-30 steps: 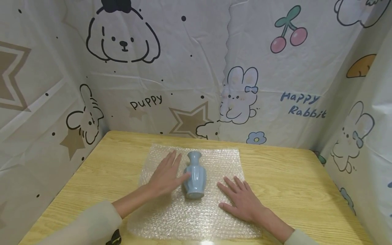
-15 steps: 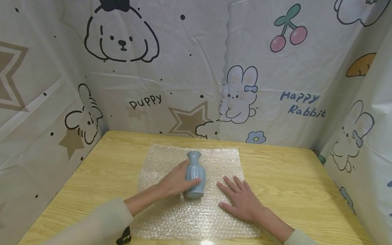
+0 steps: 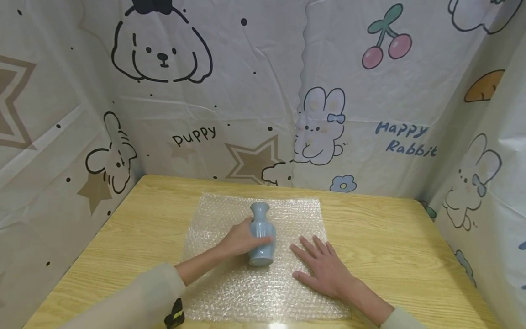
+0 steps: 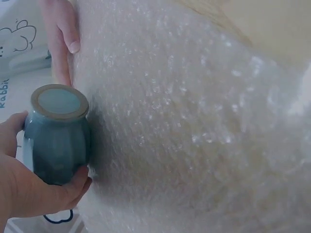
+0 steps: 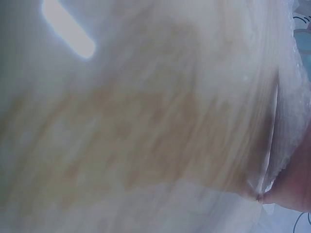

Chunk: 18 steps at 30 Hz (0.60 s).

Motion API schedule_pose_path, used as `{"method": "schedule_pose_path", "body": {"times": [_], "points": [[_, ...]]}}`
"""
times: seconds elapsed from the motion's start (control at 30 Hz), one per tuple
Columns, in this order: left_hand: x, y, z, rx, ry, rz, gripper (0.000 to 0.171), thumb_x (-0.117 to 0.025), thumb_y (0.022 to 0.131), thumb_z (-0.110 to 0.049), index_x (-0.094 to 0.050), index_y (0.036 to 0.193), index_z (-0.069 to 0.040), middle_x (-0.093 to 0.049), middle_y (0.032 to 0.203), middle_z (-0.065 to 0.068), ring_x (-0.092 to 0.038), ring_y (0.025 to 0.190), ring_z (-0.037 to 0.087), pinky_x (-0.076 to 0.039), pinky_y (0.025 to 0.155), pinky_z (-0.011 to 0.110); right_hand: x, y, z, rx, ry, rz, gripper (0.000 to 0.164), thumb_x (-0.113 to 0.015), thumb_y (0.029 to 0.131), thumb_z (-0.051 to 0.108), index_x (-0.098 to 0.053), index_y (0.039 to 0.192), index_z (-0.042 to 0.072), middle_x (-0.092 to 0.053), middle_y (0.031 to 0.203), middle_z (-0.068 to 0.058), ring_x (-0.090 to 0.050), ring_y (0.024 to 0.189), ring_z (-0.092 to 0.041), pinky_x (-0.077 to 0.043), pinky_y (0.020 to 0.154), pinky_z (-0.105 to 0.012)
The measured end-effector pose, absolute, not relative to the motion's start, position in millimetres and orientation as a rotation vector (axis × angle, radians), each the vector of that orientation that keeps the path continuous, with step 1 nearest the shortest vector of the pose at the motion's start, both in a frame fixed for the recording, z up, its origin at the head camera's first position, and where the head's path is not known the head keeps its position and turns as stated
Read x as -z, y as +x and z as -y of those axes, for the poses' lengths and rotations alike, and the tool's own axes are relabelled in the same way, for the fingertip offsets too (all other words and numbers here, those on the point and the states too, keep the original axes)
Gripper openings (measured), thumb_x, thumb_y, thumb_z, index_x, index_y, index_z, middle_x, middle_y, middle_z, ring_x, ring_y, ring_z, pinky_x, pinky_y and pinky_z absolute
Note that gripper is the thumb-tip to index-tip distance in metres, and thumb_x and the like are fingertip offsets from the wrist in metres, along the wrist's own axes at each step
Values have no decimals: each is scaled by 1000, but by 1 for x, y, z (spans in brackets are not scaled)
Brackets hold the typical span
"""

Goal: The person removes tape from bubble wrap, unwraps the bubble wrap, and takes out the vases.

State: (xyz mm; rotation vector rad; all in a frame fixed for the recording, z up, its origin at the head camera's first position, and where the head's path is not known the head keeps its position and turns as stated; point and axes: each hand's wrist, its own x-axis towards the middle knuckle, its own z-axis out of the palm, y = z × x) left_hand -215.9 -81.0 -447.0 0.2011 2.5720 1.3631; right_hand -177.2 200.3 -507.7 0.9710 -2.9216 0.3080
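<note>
A pale blue ceramic vase (image 3: 262,229) lies on its side on a sheet of bubble wrap (image 3: 234,292), its mouth toward the back and its base toward me. My left hand (image 3: 239,239) grips the vase's body, the thumb across its upper side and the fingers round the far left side. In the left wrist view the vase's round base (image 4: 59,102) faces the camera, between thumb and fingers. My right hand (image 3: 324,272) rests with fingers spread on the right part of the bubble wrap, apart from the vase. Only part of that hand (image 5: 294,182) shows in the right wrist view.
The bubble wrap lies flat on a wood-grain table (image 3: 382,246), whose bare surface shows at both sides. A printed cloth (image 3: 230,100) hangs behind the table and along both sides. A black band (image 3: 174,314) shows below the left sleeve.
My left hand has moved right from the bubble wrap beside the vase and closed round its body. The vase has hardly moved. My right hand has stayed in place.
</note>
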Motion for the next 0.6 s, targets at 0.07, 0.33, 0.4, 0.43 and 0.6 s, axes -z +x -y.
{"method": "schedule_pose_path", "body": {"times": [0.07, 0.33, 0.4, 0.43, 0.6], "points": [[446, -216, 80, -1371, 196, -2551, 92, -81, 80, -45, -41, 146, 5, -65, 119, 20, -66, 99, 31, -58, 83, 43, 508, -177, -201, -309, 971, 2921, 69, -42, 99, 62, -35, 157, 24, -28, 161, -10, -21, 144, -47, -21, 111, -71], [443, -219, 78, -1360, 202, -2527, 88, -88, 72, -34, -47, 138, 8, -67, 105, 13, -65, 88, 25, -58, 78, 40, 506, -176, -202, -317, 971, 2922, 69, -43, 100, 62, -36, 157, 24, -28, 161, -11, -21, 144, -48, -21, 110, -71], [442, -219, 77, -1345, 213, -2538, 87, -89, 70, -32, -50, 135, 9, -66, 101, 12, -65, 86, 24, -58, 76, 39, 506, -176, -202, -318, 973, 2921, 69, -43, 99, 61, -36, 157, 24, -28, 161, -11, -21, 144, -48, -21, 110, -71], [443, -218, 77, -1353, 210, -2530, 86, -90, 69, -31, -50, 134, 9, -66, 100, 12, -65, 85, 24, -58, 76, 39, 505, -176, -202, -315, 975, 2921, 69, -43, 99, 62, -36, 157, 24, -28, 161, -10, -21, 144, -48, -21, 110, -71], [441, -216, 76, -1387, 175, -2470, 94, -90, 68, -27, -42, 140, 11, -63, 108, 16, -64, 92, 28, -58, 82, 44, 504, -176, -201, -295, 976, 2928, 70, -42, 99, 63, -35, 157, 25, -28, 162, -10, -21, 144, -47, -21, 111, -70]]}}
